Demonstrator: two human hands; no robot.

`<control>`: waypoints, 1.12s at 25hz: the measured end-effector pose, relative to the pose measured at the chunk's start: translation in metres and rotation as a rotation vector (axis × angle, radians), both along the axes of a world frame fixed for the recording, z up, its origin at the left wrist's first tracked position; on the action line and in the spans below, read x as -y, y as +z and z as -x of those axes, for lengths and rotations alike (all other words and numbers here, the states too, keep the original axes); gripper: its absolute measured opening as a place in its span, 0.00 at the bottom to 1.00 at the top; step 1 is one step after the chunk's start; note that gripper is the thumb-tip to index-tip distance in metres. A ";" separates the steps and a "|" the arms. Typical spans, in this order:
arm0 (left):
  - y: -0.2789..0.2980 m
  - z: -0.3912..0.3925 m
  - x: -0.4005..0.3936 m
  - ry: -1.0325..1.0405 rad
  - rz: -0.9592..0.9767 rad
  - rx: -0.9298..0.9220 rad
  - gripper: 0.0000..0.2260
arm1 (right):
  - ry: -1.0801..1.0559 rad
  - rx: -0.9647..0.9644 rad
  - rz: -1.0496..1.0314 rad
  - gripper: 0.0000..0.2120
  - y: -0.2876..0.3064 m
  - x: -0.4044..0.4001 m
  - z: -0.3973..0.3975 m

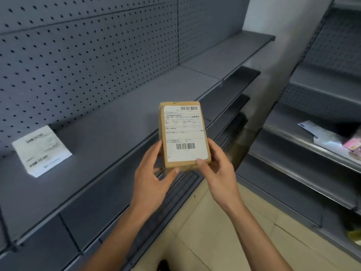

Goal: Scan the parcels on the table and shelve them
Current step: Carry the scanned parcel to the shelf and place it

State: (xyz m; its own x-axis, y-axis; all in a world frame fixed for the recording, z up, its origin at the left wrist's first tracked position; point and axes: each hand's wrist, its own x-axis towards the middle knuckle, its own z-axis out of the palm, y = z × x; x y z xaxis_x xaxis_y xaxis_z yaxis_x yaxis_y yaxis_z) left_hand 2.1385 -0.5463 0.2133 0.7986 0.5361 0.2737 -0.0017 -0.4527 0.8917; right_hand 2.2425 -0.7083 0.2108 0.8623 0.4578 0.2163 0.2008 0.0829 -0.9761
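A small brown cardboard parcel (184,133) with a white shipping label and two barcodes is held up in front of the grey shelf (109,133). My left hand (154,173) grips its lower left edge, thumb under the bottom. My right hand (216,167) holds the lower right corner, thumb tip on the label. The parcel is in the air, just over the shelf's front edge, label facing me.
A white parcel (42,151) with printed text lies on the same shelf at the left, against the pegboard back wall (88,55). More grey shelves run below and to the right, where a white envelope (320,133) and a pink item (352,143) lie. Beige floor tiles (214,231) below.
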 end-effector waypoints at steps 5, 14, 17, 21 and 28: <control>0.003 -0.015 -0.049 0.158 0.000 0.001 0.36 | 0.141 0.018 -0.017 0.24 0.007 -0.068 -0.039; -0.004 -0.013 -0.123 0.421 -0.043 -0.035 0.36 | 0.384 0.055 0.042 0.15 0.015 -0.187 -0.067; -0.010 -0.016 -0.139 0.467 -0.010 -0.083 0.37 | 0.490 0.045 0.124 0.16 0.010 -0.211 -0.076; -0.010 -0.028 -0.156 0.539 -0.012 -0.095 0.38 | 0.600 0.121 0.192 0.22 0.005 -0.237 -0.098; -0.009 -0.050 -0.190 0.668 -0.043 -0.179 0.36 | 0.658 0.306 0.202 0.21 0.003 -0.287 -0.128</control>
State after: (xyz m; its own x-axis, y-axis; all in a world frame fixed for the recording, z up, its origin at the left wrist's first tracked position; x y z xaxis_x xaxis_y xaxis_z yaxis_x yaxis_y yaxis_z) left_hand 2.1887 -0.3566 0.2045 0.3357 0.9205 0.2002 0.4354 -0.3401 0.8335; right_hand 2.3703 -0.4214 0.2141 0.3117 0.9141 0.2593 0.4366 0.1046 -0.8936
